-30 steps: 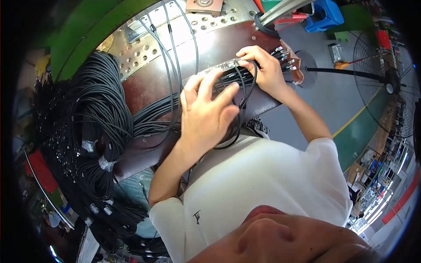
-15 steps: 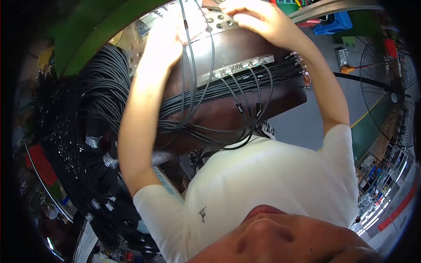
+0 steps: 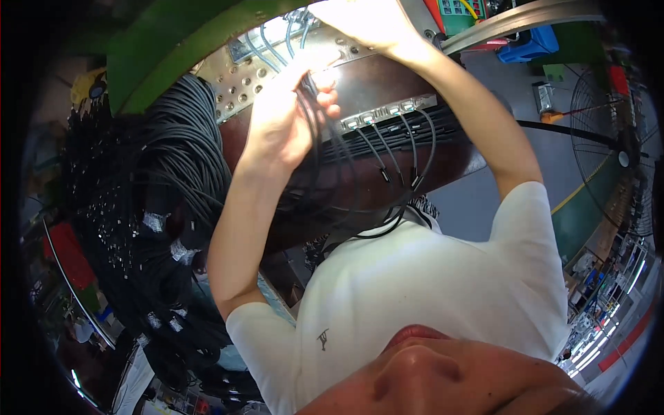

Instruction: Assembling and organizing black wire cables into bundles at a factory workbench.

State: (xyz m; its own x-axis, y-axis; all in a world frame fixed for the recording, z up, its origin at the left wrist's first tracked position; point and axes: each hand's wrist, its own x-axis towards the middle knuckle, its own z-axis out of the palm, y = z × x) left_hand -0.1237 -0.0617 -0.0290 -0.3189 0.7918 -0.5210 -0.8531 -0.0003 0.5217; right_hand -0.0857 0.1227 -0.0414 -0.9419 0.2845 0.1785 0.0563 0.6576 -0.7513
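My left hand is closed round several thin black cables, which hang down below it in loops. Above that hand, their upper lengths run across a perforated metal plate toward the top edge. My right hand reaches in over the far side of the plate, close to the upper cable ends. Glare washes it out and the top edge cuts it off, so its fingers cannot be made out. Nearer me, a metal strip of sockets has several cables plugged into it.
A thick bundle of black cables hangs at the left, with many connector ends below it. A green beam crosses the upper left. At the right are a curved metal rail, a blue bin and a fan.
My left hand has come down toward me and right, now gripping the cables. My right hand has moved left and farther up, partly out of the picture. The loose cables have shifted with the left hand.
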